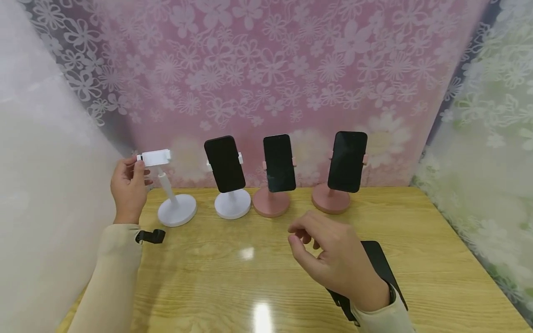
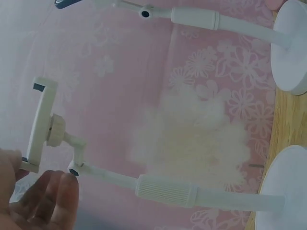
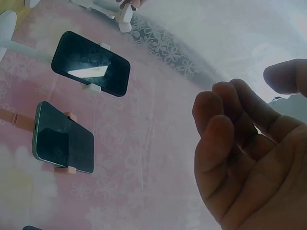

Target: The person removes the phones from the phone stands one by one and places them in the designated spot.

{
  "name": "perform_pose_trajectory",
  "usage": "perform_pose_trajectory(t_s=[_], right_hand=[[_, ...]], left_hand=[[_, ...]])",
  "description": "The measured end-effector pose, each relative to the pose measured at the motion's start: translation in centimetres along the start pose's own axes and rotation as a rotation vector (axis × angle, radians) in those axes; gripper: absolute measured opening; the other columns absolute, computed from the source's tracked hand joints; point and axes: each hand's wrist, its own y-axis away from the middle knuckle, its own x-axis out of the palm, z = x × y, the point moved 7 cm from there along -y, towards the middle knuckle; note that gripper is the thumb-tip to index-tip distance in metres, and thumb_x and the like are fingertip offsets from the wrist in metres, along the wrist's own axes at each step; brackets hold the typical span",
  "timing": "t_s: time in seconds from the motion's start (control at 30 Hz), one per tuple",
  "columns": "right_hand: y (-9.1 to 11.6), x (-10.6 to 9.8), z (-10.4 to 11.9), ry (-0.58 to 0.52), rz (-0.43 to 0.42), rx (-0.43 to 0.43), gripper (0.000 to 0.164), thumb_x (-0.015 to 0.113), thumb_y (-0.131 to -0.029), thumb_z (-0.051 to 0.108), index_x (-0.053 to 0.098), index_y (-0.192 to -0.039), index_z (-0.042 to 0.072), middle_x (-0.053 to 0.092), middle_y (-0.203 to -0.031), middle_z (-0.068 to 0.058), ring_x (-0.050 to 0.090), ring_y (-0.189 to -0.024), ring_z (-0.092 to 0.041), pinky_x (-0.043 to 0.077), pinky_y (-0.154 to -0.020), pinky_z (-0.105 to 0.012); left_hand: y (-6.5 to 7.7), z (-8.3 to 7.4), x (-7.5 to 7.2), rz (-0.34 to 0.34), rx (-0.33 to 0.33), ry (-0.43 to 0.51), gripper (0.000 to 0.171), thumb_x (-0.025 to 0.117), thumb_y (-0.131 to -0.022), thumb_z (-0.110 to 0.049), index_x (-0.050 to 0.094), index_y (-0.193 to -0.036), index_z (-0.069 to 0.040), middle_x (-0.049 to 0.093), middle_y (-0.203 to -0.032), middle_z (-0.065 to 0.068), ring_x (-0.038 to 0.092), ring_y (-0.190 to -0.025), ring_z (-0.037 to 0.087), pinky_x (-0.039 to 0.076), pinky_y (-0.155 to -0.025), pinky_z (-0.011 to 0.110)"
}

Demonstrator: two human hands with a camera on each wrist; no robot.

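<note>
At the left, my left hand (image 1: 130,187) pinches the end of the clamp (image 1: 156,157) on a white phone stand (image 1: 178,211). The clamp holds no phone. In the left wrist view the thumb lies against the lower end of the clamp (image 2: 41,127), and the curled fingers (image 2: 64,199) are close by under it. My right hand (image 1: 333,254) hovers over the table's right part with loosely bent fingers and nothing in them. Partly hidden beneath it lies a dark phone (image 1: 380,259). The right wrist view shows the bare palm (image 3: 268,177).
Right of the held stand stand a white stand (image 1: 232,204) with a black phone (image 1: 225,164), a pink stand (image 1: 270,202) with a phone (image 1: 279,163), and another pink stand (image 1: 331,199) with a phone (image 1: 347,162). A floral curtain (image 1: 266,69) hangs behind the wooden table (image 1: 208,277).
</note>
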Motion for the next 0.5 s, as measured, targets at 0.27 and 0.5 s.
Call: perform_pose_trajectory(t_s=[0.27,0.5], right_hand=[[-0.2,-0.2,-0.3,0.036,-0.014,0.034,0.015,0.072,-0.088,0.007,0.069,-0.099,0.017,0.062,-0.086,0.013,0.053,-0.072,0.0,0.047,-0.061,-0.015],[-0.1,-1.1,-0.8,0.026,-0.071,0.079,0.021,0.071,-0.087,0.004,0.07,-0.107,0.011,0.067,-0.093,0.007,0.058,-0.076,-0.005,0.049,-0.07,-0.013]], left_hand=[[0.3,-0.3,0.2,0.193,-0.03,-0.127,0.051,0.058,-0.107,-0.035,0.05,-0.154,-0.017,0.062,-0.137,0.017,0.059,-0.101,0.005,0.053,-0.076,0.01],[2.3,-5.6,-1.2,0.072,0.091,-0.146,0.055,0.061,-0.104,-0.032,0.044,-0.154,-0.015,0.056,-0.139,0.01,0.054,-0.119,0.017,0.044,-0.093,0.024]])
